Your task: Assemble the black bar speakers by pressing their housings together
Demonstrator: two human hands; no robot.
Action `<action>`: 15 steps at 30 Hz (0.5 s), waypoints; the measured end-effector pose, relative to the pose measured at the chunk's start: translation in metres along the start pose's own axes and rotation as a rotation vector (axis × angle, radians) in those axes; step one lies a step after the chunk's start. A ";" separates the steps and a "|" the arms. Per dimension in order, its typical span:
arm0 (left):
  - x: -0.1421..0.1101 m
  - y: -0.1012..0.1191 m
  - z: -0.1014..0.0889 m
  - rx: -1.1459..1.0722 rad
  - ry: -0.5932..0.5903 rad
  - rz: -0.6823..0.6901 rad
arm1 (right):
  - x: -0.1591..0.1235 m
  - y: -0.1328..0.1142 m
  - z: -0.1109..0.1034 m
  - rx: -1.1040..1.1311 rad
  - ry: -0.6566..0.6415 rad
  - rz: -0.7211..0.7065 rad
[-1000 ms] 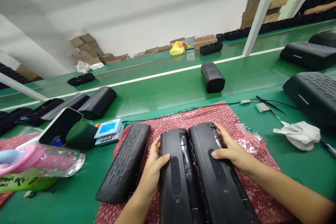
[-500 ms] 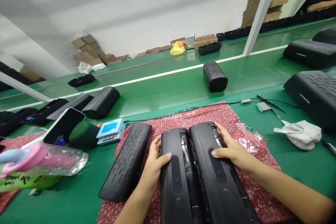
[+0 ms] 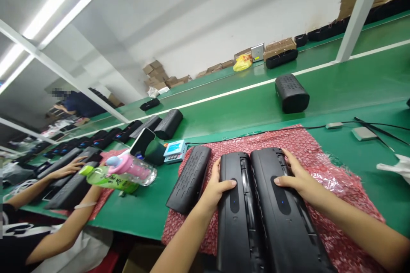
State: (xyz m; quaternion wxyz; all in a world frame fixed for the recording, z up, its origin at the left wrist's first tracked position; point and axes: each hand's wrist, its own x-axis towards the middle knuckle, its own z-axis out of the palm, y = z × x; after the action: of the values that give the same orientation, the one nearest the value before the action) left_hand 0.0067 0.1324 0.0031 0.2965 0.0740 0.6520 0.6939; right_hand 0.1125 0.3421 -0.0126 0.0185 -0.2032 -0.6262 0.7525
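Two long black speakers stand side by side on red bubble wrap (image 3: 339, 187), each with a small lit blue dot on its panel. My left hand (image 3: 217, 192) grips the left speaker (image 3: 235, 230) by its outer side, thumb on the top near the dark oval panel. Around the outer edge of the right speaker (image 3: 286, 230) my right hand (image 3: 297, 181) is wrapped, its thumb on that panel. Just left of them lies a black textured cover (image 3: 191, 179), touched by neither hand. The speakers' lower ends run out of the frame.
A light-blue tester (image 3: 175, 151), a phone (image 3: 142, 143), a pink-lidded bottle (image 3: 137, 168) and a green bottle (image 3: 109, 179) stand to the left. Beyond them a co-worker's hands (image 3: 68, 168) rest on black speakers. Tweezers (image 3: 381, 128) and white tissue (image 3: 397, 168) lie right; one speaker (image 3: 291, 94) sits ahead.
The view has swung left, bringing the co-worker at the left and ceiling lights into sight. Both my hands keep their hold on the two speakers.
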 end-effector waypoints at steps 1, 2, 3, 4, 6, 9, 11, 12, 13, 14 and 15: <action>-0.001 0.001 0.001 -0.003 0.003 -0.018 | 0.000 0.000 0.000 -0.004 0.004 -0.010; -0.002 0.002 0.001 -0.007 0.007 -0.028 | 0.000 0.000 0.001 -0.008 0.008 -0.018; -0.002 0.003 0.002 -0.010 0.009 -0.034 | 0.001 0.000 0.001 -0.015 0.012 -0.023; -0.002 0.003 0.002 -0.012 0.009 -0.039 | 0.002 0.001 0.001 -0.023 0.019 -0.025; -0.001 0.002 0.002 -0.023 0.007 -0.040 | 0.003 0.003 0.001 -0.034 0.034 -0.035; 0.000 0.000 0.002 -0.026 0.021 -0.036 | 0.006 0.005 0.000 -0.028 0.044 -0.043; 0.001 0.000 0.002 -0.017 0.033 -0.021 | 0.007 0.006 0.000 -0.009 0.032 -0.038; 0.002 -0.001 0.002 -0.011 0.038 -0.012 | 0.007 0.006 0.000 -0.003 0.029 -0.035; 0.002 -0.001 0.002 -0.008 0.041 -0.003 | 0.006 0.006 0.000 0.000 0.026 -0.037; 0.002 -0.001 0.002 -0.006 0.042 0.006 | 0.006 0.005 0.000 0.002 0.025 -0.040; 0.002 -0.001 0.002 -0.004 0.041 0.012 | 0.006 0.005 0.000 0.001 0.025 -0.042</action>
State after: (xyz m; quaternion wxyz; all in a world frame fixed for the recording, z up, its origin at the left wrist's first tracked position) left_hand 0.0067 0.1352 0.0020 0.2788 0.0630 0.6563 0.6983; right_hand 0.1083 0.3427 -0.0187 0.0423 -0.1996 -0.6296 0.7497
